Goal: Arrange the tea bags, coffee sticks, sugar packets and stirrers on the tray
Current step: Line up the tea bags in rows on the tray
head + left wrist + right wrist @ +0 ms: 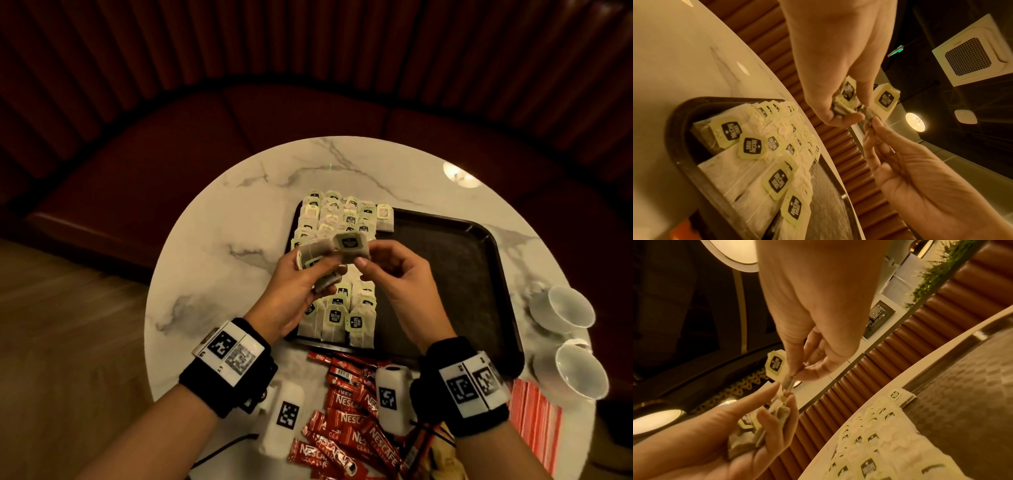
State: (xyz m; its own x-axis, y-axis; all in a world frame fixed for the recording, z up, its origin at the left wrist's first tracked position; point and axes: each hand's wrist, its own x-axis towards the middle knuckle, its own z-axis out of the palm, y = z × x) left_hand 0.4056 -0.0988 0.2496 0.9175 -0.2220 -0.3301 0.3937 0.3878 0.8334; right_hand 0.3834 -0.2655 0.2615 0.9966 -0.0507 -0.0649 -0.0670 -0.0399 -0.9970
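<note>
Head view: a round white marble tabletop (219, 219) stands before a curved dark red banquette (308, 113) with a ribbed back, carrying a black tray (479, 260) whose left side is filled with rows of tea bags (334, 318). Red coffee sticks (346, 411) lie on the tabletop's near edge and two white cups (575, 342) at its right. Above the tray, the left hand (291, 291) has its fingers curled round a small bunch of tea bags, while the right hand (394, 274) pinches a single tea bag (351, 246).

Round marble counter (219, 219) before a curved red bench (308, 113) with a ribbed back (308, 41). Two white cups (579, 371) lie tipped at the counter's right edge. Ceiling vent (974, 53) and round lamp (915, 119) overhead; wood floor (68, 308) at left.
</note>
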